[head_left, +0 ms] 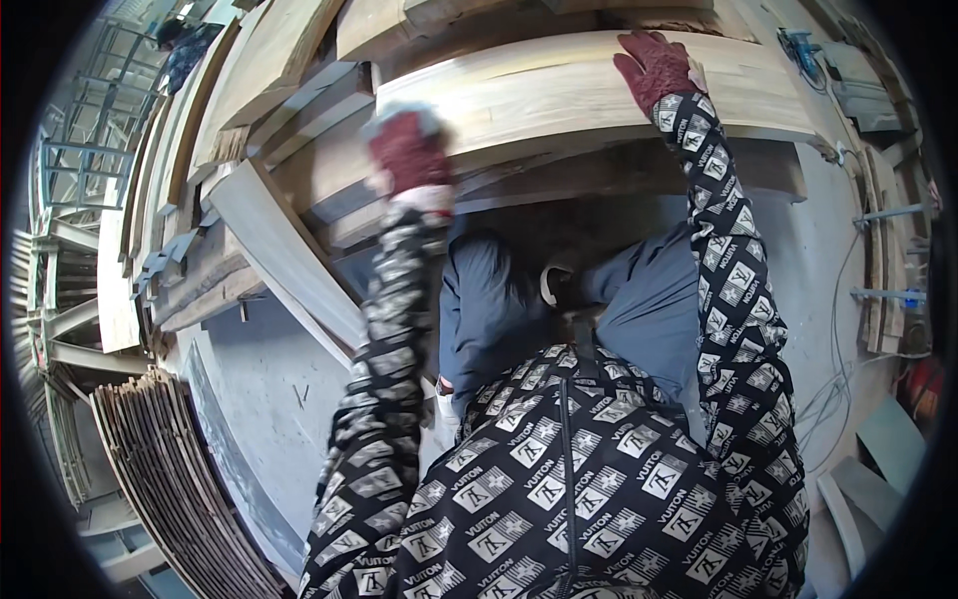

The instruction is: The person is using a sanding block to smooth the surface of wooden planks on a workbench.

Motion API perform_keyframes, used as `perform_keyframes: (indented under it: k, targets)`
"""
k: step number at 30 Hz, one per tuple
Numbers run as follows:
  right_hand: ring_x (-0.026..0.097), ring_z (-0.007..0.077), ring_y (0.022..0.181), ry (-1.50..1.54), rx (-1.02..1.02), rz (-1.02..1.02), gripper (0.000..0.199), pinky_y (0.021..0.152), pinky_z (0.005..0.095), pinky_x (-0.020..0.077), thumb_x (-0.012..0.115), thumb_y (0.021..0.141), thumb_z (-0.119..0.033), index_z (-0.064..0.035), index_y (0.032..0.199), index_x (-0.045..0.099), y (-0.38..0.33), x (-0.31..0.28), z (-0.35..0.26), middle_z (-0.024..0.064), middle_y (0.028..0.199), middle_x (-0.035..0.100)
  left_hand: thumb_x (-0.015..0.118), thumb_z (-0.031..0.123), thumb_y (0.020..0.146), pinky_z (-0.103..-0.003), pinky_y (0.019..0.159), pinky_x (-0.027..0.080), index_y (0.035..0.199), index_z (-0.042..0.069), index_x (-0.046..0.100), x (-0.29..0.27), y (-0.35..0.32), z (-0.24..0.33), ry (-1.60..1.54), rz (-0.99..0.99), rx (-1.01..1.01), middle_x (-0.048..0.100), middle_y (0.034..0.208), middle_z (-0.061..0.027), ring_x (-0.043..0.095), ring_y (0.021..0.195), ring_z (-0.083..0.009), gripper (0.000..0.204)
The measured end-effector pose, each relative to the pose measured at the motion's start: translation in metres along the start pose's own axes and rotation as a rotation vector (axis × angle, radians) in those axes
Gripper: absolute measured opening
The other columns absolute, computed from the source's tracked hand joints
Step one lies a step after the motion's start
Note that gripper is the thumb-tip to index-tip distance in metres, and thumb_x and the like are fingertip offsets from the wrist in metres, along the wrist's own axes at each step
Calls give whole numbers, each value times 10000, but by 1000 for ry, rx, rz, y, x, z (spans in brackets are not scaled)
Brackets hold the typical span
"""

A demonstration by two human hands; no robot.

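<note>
- Pale board (559, 95): lies at 12 o'clock across other timber, running from about 11 to 2 o'clock.
- Right hand (655, 72), in a dark red glove: at 1 o'clock, laid on the board, its fingers a little apart.
- Left hand (409, 152), gloved alike: at 11 o'clock by the board's left end. It is blurred, and there seems to be a pale pad (401, 116) at its fingers; whether they are clamped on it I cannot tell.
- Slanting plank (277, 238): towards 10 o'clock.
- Stacked thin strips (180, 479): at 8 o'clock.
- Blue tool (798, 52): at 2 o'clock, beyond the board.
</note>
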State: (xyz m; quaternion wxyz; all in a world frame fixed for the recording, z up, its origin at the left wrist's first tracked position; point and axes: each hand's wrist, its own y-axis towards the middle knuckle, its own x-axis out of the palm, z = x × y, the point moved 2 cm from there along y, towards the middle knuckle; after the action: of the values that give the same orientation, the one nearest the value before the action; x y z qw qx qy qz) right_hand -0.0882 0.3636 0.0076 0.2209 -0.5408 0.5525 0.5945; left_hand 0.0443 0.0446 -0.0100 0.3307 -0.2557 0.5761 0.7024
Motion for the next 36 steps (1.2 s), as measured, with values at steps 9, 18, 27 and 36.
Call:
perform_keyframes:
  k: [9, 18, 27, 36]
  targets:
    - [436, 288, 1302, 39, 32, -39, 375, 1099, 414, 318, 571, 915, -374, -186, 1239, 599, -1, 12, -10, 88, 1361, 527, 655, 111, 695, -488, 999, 366, 1078, 124, 567, 27, -9, 125, -233, -155, 362, 595, 1130, -118, 530, 1146, -342, 392]
    - [461, 264, 1273, 57, -18, 57, 393, 1091, 406, 325, 563, 905, -395, -172, 1225, 610, 7, 29, -38, 68, 1345, 542, 569, 290, 883, -438, 1005, 414, 1136, 100, 640, 1, 16, -89, 226, -139, -197, 639, 1131, -198, 530, 1176, -374, 325]
    - [499, 306, 1233, 142, 13, -7, 324, 1056, 399, 386, 585, 899, -320, -169, 1180, 640, -12, -7, 22, 107, 1306, 569, 619, 162, 735, -445, 954, 377, 1027, 139, 621, 61, 48, 158, -269, -369, 346, 598, 1063, -109, 510, 1151, -300, 293]
    - [556, 334, 1152, 108, 210, 133, 264, 1016, 404, 426, 609, 889, -282, -174, 1122, 667, -15, -7, 66, 110, 1222, 621, 598, 301, 852, -399, 1004, 437, 1094, 173, 673, 5, 41, -39, 85, -279, -326, 646, 1123, -189, 569, 1146, -343, 283]
